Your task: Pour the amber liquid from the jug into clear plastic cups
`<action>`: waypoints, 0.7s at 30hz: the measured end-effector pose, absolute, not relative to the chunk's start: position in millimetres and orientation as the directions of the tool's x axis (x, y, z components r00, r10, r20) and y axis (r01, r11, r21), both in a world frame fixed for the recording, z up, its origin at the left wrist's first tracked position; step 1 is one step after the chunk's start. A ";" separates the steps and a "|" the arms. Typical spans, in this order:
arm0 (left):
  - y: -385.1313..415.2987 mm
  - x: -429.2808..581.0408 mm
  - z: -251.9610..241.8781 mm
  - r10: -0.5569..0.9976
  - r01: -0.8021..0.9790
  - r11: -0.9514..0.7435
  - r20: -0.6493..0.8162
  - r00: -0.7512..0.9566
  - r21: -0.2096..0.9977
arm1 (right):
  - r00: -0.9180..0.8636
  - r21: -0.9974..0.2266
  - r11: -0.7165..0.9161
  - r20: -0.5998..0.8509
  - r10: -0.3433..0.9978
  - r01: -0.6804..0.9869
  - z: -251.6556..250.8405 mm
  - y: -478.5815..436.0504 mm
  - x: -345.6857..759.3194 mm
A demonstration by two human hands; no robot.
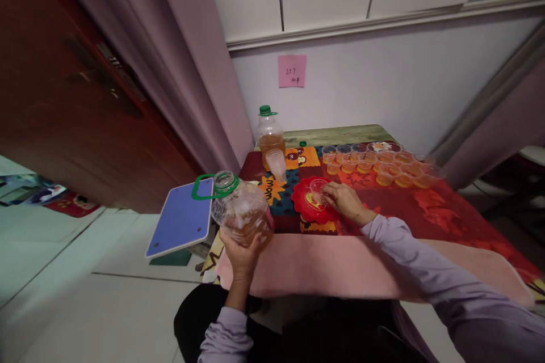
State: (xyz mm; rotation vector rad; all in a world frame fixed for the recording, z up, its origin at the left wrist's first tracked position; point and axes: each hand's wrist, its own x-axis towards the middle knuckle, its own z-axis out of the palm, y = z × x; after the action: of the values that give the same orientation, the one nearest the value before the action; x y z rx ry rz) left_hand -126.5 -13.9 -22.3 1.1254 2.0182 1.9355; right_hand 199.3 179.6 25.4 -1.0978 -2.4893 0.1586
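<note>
My left hand (242, 249) is wrapped round the lower body of a big clear plastic jug (240, 210) with a green handle. The jug is uncapped, tilts to the left and holds some amber liquid. Between the fingers of my right hand (343, 201) is a small clear plastic cup (317, 186), over a red scalloped plate (302, 204). Whether the cup touches the plate I cannot tell. Behind them, a stack of clear cups (276, 163) leans in front of a second jug (269, 139), capped in green and partly full of amber liquid.
Rows of clear cups (383, 167) stand at the table's back right, many with amber liquid. A green cap (302, 143) lies near the wall. A pink cloth (306, 264) covers the front edge. A blue-topped stool (183, 218) is at the left.
</note>
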 end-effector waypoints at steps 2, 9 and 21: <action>-14.2 -126.2 -21.3 0.593 0.428 -0.096 0.397 -0.701 0.899 | -0.597 -0.272 0.682 0.338 0.728 0.679 27.3 177.7 202.2; -12.9 -129.4 -26.9 0.581 0.444 -0.086 0.407 -0.704 0.892 | -0.277 -0.567 0.629 0.585 0.762 0.532 53.2 147.4 189.2; -16.1 -129.5 -26.9 0.574 0.454 -0.047 0.396 -0.717 0.890 | -0.421 -0.931 0.361 0.350 0.837 -0.057 -24.6 78.1 24.5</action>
State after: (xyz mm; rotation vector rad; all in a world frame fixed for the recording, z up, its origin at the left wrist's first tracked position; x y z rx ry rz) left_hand -129.5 -16.1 -26.9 1.1375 2.0993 1.8892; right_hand 24.5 78.1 -24.6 -0.6993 -1.6927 1.2047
